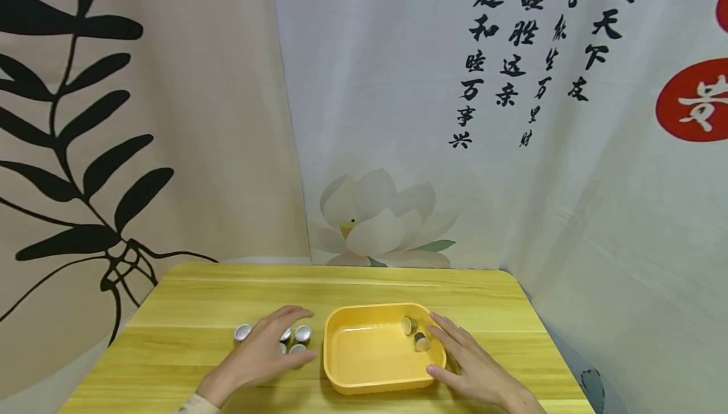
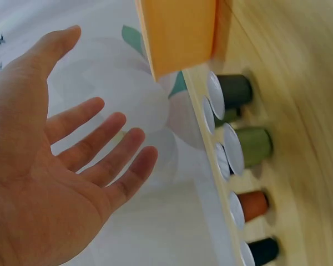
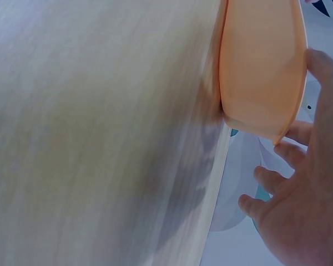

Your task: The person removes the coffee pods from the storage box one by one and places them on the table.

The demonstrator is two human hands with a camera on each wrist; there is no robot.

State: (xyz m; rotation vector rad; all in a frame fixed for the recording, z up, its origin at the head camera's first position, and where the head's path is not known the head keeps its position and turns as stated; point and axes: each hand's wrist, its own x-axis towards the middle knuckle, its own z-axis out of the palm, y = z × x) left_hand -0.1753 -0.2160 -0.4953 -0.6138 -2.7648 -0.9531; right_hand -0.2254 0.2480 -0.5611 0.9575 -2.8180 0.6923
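My left hand [image 1: 258, 357] is palm down on the wooden table [image 1: 188, 313], near left of the tray, fingers straight and spread, holding nothing. Left wrist view confirms: palm open, fingers wide [image 2: 108, 149]. The hand hovers over or rests on the cluster of foil-topped capsules [image 1: 301, 334]; can't tell which, my fingers hide part of the group. One capsule [image 1: 242, 332] sits just left of the hand, apart from the rest. In the left wrist view the capsules stand in a row on the table: dark green, light green, orange, another dark one.

My right hand [image 1: 472, 363] is at the near right side of the yellow tray [image 1: 341, 363]. Thumb lies against the near right rim, fingers straight, reaching along the right edge. Not gripping anything. The right wrist view is blurred, but the fingers look relaxed beside the tray wall [image 3: 261, 66].

The tray sits mid-table, between my hands. Two capsules [image 1: 415, 333] lie tipped over inside it, at the far right corner, just beside my right fingertips.

Far side: printed cloth backdrop [image 1: 512, 148] with a lotus and calligraphy.
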